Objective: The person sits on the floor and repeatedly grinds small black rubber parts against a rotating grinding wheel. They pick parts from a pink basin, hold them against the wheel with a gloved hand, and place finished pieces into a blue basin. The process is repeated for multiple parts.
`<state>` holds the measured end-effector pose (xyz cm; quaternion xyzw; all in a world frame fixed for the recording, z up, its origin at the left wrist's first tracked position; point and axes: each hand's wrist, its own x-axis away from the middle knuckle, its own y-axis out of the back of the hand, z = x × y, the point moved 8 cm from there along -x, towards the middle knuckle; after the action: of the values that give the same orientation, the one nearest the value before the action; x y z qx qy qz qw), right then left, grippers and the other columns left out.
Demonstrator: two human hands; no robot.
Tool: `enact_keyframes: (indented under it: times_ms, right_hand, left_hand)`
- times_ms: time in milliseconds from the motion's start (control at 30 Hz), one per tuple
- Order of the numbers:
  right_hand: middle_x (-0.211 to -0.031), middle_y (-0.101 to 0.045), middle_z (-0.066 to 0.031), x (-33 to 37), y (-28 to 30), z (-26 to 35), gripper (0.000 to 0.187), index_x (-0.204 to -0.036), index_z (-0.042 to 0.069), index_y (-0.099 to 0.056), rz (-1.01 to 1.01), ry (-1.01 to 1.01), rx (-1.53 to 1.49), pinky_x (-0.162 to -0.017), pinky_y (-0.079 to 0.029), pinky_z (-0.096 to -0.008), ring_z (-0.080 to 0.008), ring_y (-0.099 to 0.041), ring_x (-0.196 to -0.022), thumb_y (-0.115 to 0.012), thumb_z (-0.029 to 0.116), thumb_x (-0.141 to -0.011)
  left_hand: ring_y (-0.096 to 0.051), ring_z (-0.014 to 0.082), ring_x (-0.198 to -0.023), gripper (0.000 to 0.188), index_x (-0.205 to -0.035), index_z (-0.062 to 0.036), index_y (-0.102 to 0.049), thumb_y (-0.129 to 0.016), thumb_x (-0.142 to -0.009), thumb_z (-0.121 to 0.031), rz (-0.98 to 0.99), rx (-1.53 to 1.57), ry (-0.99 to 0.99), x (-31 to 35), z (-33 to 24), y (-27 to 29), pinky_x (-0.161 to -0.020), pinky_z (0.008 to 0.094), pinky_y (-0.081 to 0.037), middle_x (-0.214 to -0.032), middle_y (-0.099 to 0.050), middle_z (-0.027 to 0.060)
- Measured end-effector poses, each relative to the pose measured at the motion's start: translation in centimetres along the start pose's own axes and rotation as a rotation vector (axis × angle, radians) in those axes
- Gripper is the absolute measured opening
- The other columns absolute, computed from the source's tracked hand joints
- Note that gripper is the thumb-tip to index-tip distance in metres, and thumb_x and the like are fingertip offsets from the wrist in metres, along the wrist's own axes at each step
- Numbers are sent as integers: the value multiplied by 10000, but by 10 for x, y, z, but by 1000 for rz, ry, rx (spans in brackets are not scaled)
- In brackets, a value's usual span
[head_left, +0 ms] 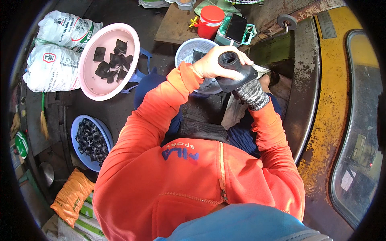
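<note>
My left hand [217, 64], bare, is wrapped round a black rubber-like part [238, 80] with a square flange and a round hollow collar turned up. The thumb lies along the flange, with the other fingers round the far side of the collar. My right hand [251, 93], in a grey knitted glove, is against the underside of the part; its fingers are hidden. Below my hands stands a pale blue perforated basket [185, 52] with dark pieces in it, partly covered by my left hand and arm.
At left, a pink basin [86, 76] on a blue stool holds several square-flanged black parts. A blue tub [76, 146] is heaped with small black parts. White sacks [54, 66] lie beyond. A red lidded container [211, 20] and a phone [236, 29] are ahead; a rusty yellow panel [327, 120] stands right.
</note>
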<state>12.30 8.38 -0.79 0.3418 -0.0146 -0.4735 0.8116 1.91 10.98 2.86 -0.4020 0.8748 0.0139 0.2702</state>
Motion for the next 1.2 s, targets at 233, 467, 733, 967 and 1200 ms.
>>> enact_keyframes:
  times_ms: [233, 467, 733, 967, 1200]
  right_hand:
    - [-972, -647, -88, 31, -32, -74, 271, -1014, 44, -626, 29, -372, -752, -806, -495, -304, -197, -625, -913, -691, 169, -782]
    - [-982, -643, -80, -7, -10, -51, 274, -1022, 43, -625, -265, -147, -666, -832, -487, -280, -170, -617, -933, -698, 182, -798]
    - [-1105, -588, -101, -30, 11, 8, 398, -1176, 54, -520, -218, -80, 419, -847, -473, -349, -237, -578, -1018, -626, 185, -815]
    - [-1064, -587, -102, -14, -1, -2, 341, -1116, 35, -524, -303, -79, 96, -824, -471, -350, -245, -578, -986, -646, 134, -813]
    - [-1125, -583, -86, -19, -1, 6, 421, -1156, 49, -548, -27, -80, -80, -878, -466, -343, -222, -566, -1051, -703, 126, -772]
  left_hand:
    - [-523, 308, -1179, 342, -947, -40, -590, -773, -665, -99, 199, 210, 57, 0, 3, -13, -1038, 458, -357, -1104, -649, 183]
    - [-460, 313, -1248, 523, -1070, -38, -593, -804, -642, -254, 357, 2, 14, -14, -9, -11, -1069, 454, -307, -1263, -566, 165]
    - [-504, 174, -1181, 445, -1115, -41, -559, -774, -726, -55, -365, -156, 14, -1, -7, 4, -1017, 334, -383, -1248, -576, 101]
    - [-589, 192, -1074, 328, -1003, -22, -544, -731, -736, 16, -516, -255, -109, 11, -11, 1, -956, 341, -444, -1137, -639, 141]
    - [-599, 210, -1063, 331, -984, -30, -548, -734, -713, 10, -345, -191, -150, 11, -22, -1, -969, 358, -433, -1097, -659, 152]
